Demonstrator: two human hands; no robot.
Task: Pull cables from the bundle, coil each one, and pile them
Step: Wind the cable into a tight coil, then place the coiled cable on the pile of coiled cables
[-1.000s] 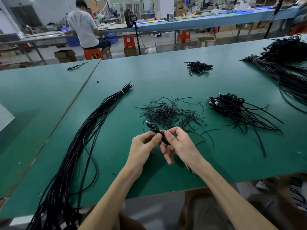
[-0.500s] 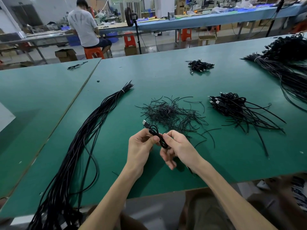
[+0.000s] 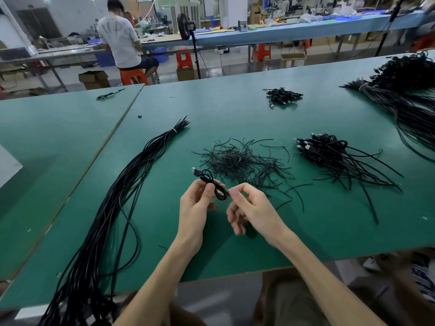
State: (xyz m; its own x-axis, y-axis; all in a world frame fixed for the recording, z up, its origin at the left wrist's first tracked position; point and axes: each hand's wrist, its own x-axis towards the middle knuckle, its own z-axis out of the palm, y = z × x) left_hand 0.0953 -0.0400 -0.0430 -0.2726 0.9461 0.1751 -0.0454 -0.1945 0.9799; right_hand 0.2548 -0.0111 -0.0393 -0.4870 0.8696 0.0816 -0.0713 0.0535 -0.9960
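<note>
Tabletop (image 3: 235, 109): green, spans the frame from the left edge to the right; joins a second green panel along a seam at left.
Bundle (image 3: 148, 154): long black cables, bound by a white tie (image 3: 174, 130) near the upper end; runs from left of centre down to the lower left corner and over the near edge.
Coiled cable (image 3: 215, 187): small black coil, held above the tabletop at centre frame; plug (image 3: 195, 171) sticks out toward the upper left.
Left hand (image 3: 195, 208): fingers and thumb curled round the coil's left part, gripping it.
Right hand (image 3: 254, 208): thumb and forefinger pinching the coil's right end; other fingers loosely curled beneath.
Short ties (image 3: 237, 161): loose black heap on the tabletop, just above the hands.
Pile (image 3: 324, 151): coiled cables right of the ties, tails fanning toward the lower right.
Smaller pile (image 3: 282, 96): upper centre-right, well apart from the rest.
Dark cable mass (image 3: 400, 90): upper right corner.
Background: workshop benches across the top; person (image 3: 122, 41) seated on an orange stool (image 3: 131, 75), upper left, back turned.
</note>
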